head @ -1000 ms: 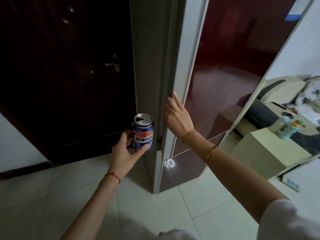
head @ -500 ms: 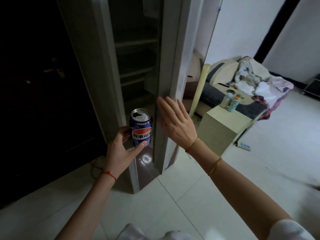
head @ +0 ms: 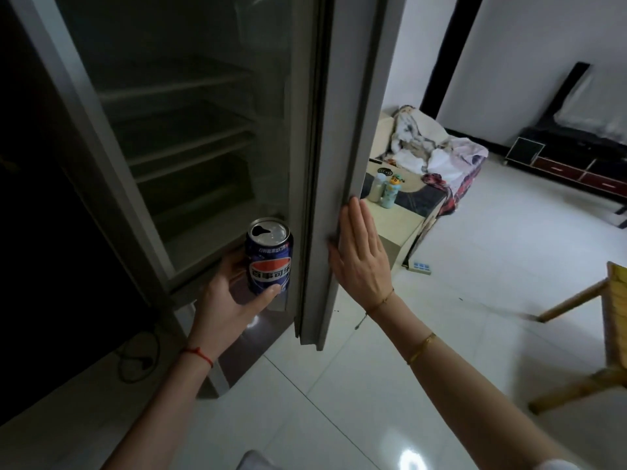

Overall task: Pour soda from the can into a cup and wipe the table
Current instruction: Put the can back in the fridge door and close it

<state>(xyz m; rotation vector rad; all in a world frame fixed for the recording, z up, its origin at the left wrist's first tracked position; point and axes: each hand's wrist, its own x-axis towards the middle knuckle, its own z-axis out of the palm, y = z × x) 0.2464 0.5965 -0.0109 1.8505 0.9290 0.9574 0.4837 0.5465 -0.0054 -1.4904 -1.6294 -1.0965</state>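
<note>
- Can (head: 269, 257): lower centre of frame, upright, in front of the open refrigerator (head: 190, 137).
- Grip: left hand (head: 227, 300) wraps the lower wall of the can, thumb across the front; right hand (head: 359, 256) lies flat, fingers straight, on the door (head: 336, 164) edge, holding nothing.
- Handling: thin metal, likely light, dentable, slippery if cold; best held mid-body and kept level.
- Contents: tab hole open; liquid level not visible. Refrigerator shelves appear bare. Two bottles (head: 385, 189) stand centre right on a side table (head: 395, 228).

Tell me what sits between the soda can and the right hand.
In the head view, the fridge door's edge stands between the can and the right hand.
</note>
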